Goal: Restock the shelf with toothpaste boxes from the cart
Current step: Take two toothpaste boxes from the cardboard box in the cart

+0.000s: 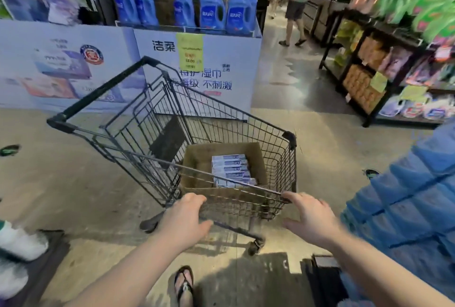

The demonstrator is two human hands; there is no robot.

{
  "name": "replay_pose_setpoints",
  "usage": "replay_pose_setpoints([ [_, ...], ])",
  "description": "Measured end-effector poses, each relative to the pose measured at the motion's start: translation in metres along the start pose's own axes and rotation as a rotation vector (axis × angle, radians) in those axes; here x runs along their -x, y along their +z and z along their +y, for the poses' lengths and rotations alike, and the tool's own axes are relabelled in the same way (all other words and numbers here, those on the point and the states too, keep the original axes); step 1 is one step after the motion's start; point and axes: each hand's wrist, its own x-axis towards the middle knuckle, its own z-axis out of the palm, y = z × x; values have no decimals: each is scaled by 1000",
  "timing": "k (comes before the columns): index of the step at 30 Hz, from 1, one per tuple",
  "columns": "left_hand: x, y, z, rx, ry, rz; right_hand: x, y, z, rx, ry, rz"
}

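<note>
Toothpaste boxes (pixel 231 171) lie crosswise in the carton (pixel 199 161), ahead between spread, empty left hand (pixel 187 218) and right hand (pixel 309 219).

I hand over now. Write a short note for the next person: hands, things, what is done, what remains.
Left hand at the near rim of the cart; grip unclear.
Right hand open, fingers touching the rim's corner.
Toothpaste boxes lie stacked in the cardboard box inside the cart.
Done: no stocking visible.
Remaining: bring the cart to the toothpaste shelf, not identifiable here, and stock all boxes.
</note>
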Motion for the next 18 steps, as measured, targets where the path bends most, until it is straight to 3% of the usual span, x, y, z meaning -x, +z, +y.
replay_pose_setpoints([
  [12, -219, -63, -36, -58, 119, -160, -195, -9, -17, -129, 108, -122],
  [18, -283, -49, -40, -81, 106, -294, -268, 4, -1, -90, 164, -259],
])
